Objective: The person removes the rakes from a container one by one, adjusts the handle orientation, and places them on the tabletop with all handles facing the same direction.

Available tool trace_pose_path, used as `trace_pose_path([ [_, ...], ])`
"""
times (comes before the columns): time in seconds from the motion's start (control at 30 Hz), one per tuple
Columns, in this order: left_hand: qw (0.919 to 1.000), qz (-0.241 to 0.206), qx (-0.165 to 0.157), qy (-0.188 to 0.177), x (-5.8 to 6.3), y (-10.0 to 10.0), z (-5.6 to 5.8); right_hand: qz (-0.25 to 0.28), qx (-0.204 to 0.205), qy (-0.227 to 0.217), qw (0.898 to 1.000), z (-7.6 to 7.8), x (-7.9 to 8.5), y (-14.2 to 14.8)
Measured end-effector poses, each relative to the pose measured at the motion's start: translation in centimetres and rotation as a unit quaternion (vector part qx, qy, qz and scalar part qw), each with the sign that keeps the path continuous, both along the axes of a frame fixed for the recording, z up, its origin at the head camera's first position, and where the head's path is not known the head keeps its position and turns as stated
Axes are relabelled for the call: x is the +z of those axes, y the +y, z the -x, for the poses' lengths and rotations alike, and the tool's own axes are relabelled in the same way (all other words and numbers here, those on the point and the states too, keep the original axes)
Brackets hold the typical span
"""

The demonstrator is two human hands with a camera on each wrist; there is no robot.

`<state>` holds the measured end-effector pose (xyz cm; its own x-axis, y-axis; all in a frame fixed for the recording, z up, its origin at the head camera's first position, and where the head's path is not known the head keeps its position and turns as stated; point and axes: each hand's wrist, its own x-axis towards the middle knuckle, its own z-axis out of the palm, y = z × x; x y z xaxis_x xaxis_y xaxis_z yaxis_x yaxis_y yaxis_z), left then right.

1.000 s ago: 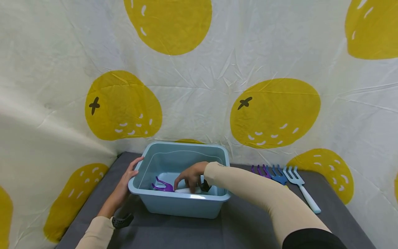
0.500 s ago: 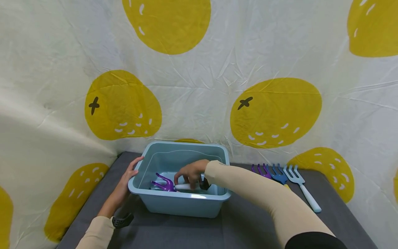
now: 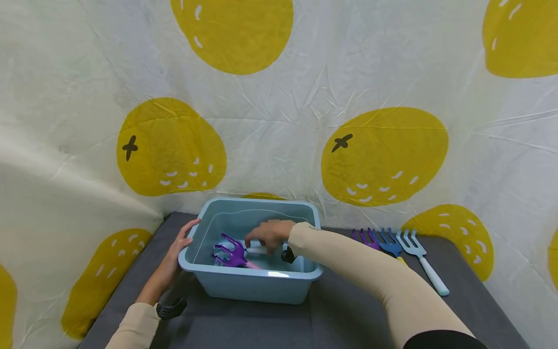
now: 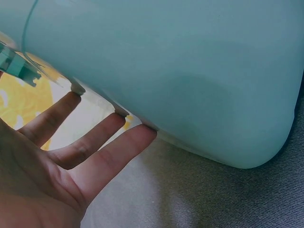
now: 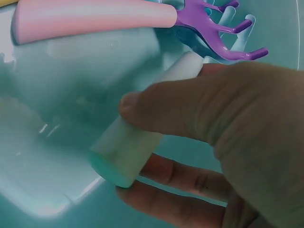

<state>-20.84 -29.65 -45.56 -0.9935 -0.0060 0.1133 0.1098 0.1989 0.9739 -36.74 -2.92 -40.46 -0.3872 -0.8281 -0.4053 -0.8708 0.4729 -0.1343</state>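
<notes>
A light blue tub point(image 3: 257, 287) stands in front of me with hand rakes inside. My left hand point(image 3: 171, 254) holds its left rim; in the left wrist view, the fingers point(image 4: 111, 154) lie against the outer wall. Inside the tub, my right hand point(image 3: 271, 233) grips the white handle point(image 5: 133, 147) of a hand rake between thumb and fingers. Its green-tipped end faces the right wrist camera, and its head is hidden. Close beside it lies a purple hand rake point(image 3: 235, 253) with a pink handle point(image 5: 95, 19). Light blue tines point(image 5: 243, 34) show behind the purple head.
On the grey table point(image 3: 244, 329), right of the tub, lie a purple hand rake point(image 3: 368, 240), a blue one point(image 3: 391, 246) and a light blue one point(image 3: 414, 248). A pale curtain point(image 3: 270, 145) with yellow fruit shapes hangs right behind the tub.
My right hand has moved slightly back with the white handle, away from the tub's near wall. The purple rake has shifted and its pink handle now shows. My left hand stays put.
</notes>
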Motion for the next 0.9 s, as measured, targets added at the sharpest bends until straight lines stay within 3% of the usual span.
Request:
trace_pose_path([
  [0.37, 0.9999, -0.002, 0.003, -0.013, 0.5, 0.2, 0.0, 0.060, 0.001, 0.065, 0.996, -0.1, 1.9, 0.7],
  [0.63, 0.9998, -0.007, 0.002, -0.018, 0.6, 0.2, -0.1, 0.092, 0.017, 0.120, 0.988, -0.3, 2.8, 1.0],
  [0.9, 0.9995, -0.004, 0.008, -0.032, 0.7, 0.4, 0.0, 0.152, -0.001, 0.153, 0.976, -1.2, 3.8, 1.9],
])
